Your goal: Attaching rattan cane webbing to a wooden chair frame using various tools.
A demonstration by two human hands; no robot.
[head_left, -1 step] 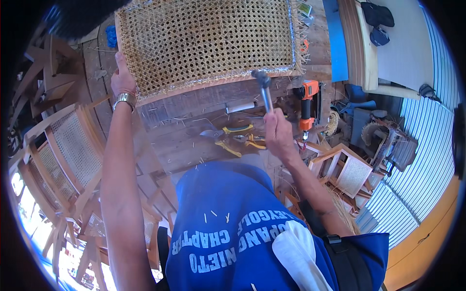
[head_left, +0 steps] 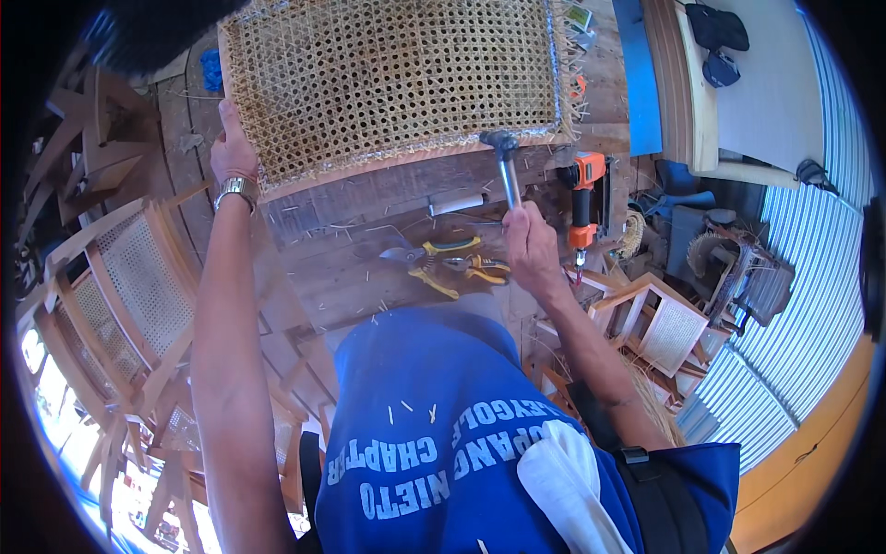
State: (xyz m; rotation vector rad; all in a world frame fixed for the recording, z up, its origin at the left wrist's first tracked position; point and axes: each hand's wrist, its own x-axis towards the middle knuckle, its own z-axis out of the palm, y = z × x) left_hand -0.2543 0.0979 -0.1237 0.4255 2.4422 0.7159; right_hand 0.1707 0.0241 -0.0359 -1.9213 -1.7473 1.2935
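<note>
A woven cane panel covers a wooden frame lying on the workbench, its cut strands fraying along the right edge. My left hand grips the frame's left side near the front corner; some of its fingers are hidden. In my right hand, closed around the handle, is a hammer. Its head is at the panel's front edge, towards the right corner; whether it touches cannot be told. Between my body and the frame lie yellow-handled snips and yellow-handled pliers.
An orange and black power tool lies on the bench right of the hammer. A white tube rests by the frame's front edge. Wooden chairs with cane panels crowd the left, and another cane-panelled frame is at right.
The hammer and my right hand have shifted very slightly, the hammer head a touch to the right. My left hand and the cane panel stay in place.
</note>
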